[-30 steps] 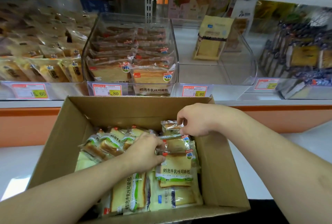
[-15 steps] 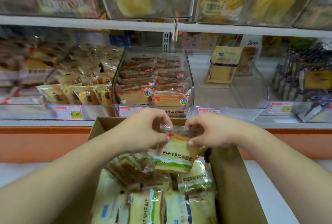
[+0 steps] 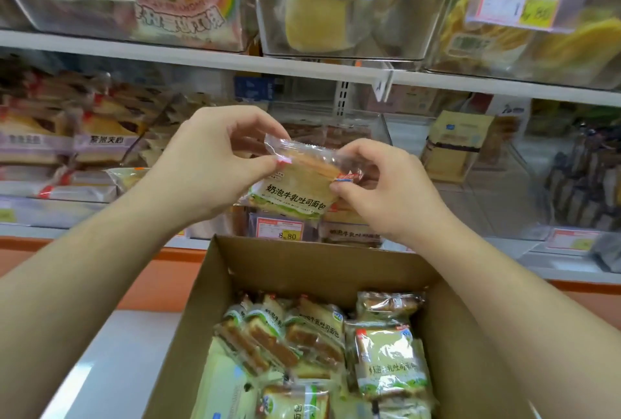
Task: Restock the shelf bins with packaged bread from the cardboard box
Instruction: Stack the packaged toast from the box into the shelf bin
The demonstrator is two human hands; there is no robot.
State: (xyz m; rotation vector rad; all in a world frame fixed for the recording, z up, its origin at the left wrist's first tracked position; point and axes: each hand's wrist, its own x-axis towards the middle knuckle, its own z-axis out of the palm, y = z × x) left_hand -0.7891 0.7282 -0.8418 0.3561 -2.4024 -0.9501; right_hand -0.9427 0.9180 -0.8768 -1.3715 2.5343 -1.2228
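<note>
Over on the far left, the shelf bins (image 3: 67, 163) were stuffed with wrapped bread slices, all a bit blurry. The left forearm came up from the bottom-left corner at a slant, wrist bent slightly, and the left hand (image 3: 215, 163) sat raised in front of the middle shelf. Its thumb and fingers were pinched down on the crimped top-left edge of a bread pack (image 3: 295, 183) — the other fingers curled over above the wrapper.

The pack itself was up in the air, held between both hands, well above the cardboard box (image 3: 336, 267) and right in front of the clear bin (image 3: 379, 129) with the 8.80 price tag (image 3: 280, 228). It was tilted, with the green-and-white label facing the camera.

The right hand (image 3: 386, 190) gripped the pack's right edge, thumb and fingertips squeezed onto the wrapper near the red-and-blue sticker, knuckles toward the camera. The right forearm ran down to the bottom-right corner, crossing over the box's right wall.

Below, the open box was packed with more bread packages (image 3: 316, 344) — some standing on edge, some lying flat. Farther right, a nearly bare bin held one tan packet (image 3: 453, 146) standing upright at the back.
</note>
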